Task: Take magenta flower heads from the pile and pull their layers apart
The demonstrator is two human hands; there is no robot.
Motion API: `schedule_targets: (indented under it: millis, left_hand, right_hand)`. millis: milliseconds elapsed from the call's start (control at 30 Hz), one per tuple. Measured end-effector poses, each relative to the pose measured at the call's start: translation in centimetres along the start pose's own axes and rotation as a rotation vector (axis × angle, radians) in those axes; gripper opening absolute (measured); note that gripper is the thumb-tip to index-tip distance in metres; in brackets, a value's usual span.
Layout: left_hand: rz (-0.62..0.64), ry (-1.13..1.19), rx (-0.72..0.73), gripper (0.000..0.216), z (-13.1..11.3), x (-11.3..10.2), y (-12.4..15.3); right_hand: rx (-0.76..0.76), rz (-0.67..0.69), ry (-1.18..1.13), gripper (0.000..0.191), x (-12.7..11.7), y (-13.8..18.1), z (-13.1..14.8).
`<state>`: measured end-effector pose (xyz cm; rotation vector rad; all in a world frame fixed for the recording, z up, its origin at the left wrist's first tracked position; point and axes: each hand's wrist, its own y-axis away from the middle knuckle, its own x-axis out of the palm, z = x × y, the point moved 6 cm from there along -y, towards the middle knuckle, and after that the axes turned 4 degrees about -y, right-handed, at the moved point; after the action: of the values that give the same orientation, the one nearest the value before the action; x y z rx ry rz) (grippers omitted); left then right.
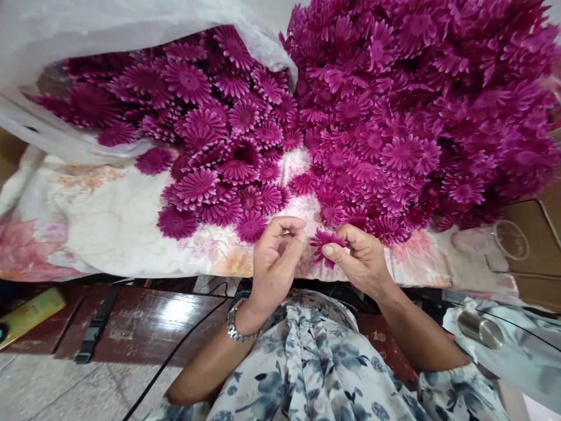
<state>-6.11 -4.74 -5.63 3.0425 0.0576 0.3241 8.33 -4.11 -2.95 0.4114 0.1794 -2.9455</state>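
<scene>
A magenta artificial flower head point(323, 238) is pinched between the thumb and fingers of my right hand point(367, 262), just above the cloth. Close beside it on the left, my left hand point(275, 260) has its fingers curled and its thumb drawn near the index fingertip. Whether anything small sits in that pinch cannot be made out. Beyond my hands, loose flower heads point(197, 187) lie in overlapping layers. They spill from a white translucent plastic bag point(83, 149) at the back left. A tall heap of similar magenta flowers point(394, 117) rises at the back right.
The floral cloth point(109, 222) covers the work surface. A clear plastic cup point(511, 240) lies on its side at the right edge. Lower right holds a metal cylinder point(481, 328). A dark red wooden bench point(144, 327) with a yellow-green packet point(33, 316) is lower left, crossed by a black cable point(175, 348).
</scene>
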Motion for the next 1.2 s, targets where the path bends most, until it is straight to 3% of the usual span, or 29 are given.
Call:
schedule_targets:
  millis: [67, 133, 267, 400, 600, 733, 833, 933, 1100, 1200]
  left_hand:
    - [-0.053, -0.128, 0.157, 0.011, -1.4, -0.4, 0.3]
    - [0.033, -0.251, 0.236, 0.005, -2.3, 0.0, 0.4]
    - [0.265, -0.221, 0.039, 0.016, -1.5, 1.5, 0.3]
    - [0.250, -0.097, -0.127, 0.017, -0.4, 1.8, 0.0]
    - [0.256, -0.066, -0.076, 0.020, -0.1, 1.6, 0.1]
    - [0.224, -0.001, -0.033, 0.019, 0.3, 1.2, 0.3]
    - [0.119, 0.073, -0.027, 0.017, 0.6, 0.4, 0.2]
    - [0.067, 0.105, 0.010, 0.014, 0.6, -0.1, 0.1]
    - [0.132, 0.112, -0.063, 0.016, 1.0, 0.3, 0.1]
    - [0.137, 0.074, -0.079, 0.018, 1.1, 0.5, 0.1]
  right_hand:
    - [0.009, -0.003, 0.019, 0.028, -0.1, 0.0, -0.2]
    - [0.021, -0.003, 0.009, 0.030, -0.1, 0.1, -0.3]
    - [0.042, 0.011, -0.038, 0.032, 0.2, 0.1, -0.3]
    - [-0.026, 0.085, -0.068, 0.034, 0.6, 0.0, 0.2]
    - [-0.015, 0.192, -0.165, 0.022, 1.1, 0.6, 0.0]
    - [-0.024, 0.083, -0.268, 0.019, 0.8, 0.8, -0.4]
    - [-0.052, -0.133, -0.290, 0.021, -0.3, 0.8, -0.8]
    - [-0.083, -0.288, -0.162, 0.019, -1.5, 0.8, -0.7]
    - [-0.157, -0.251, 0.162, 0.003, -2.1, 0.4, 0.6]
    - [-0.154, -0.225, 0.196, 0.016, -1.9, 0.4, 0.8]
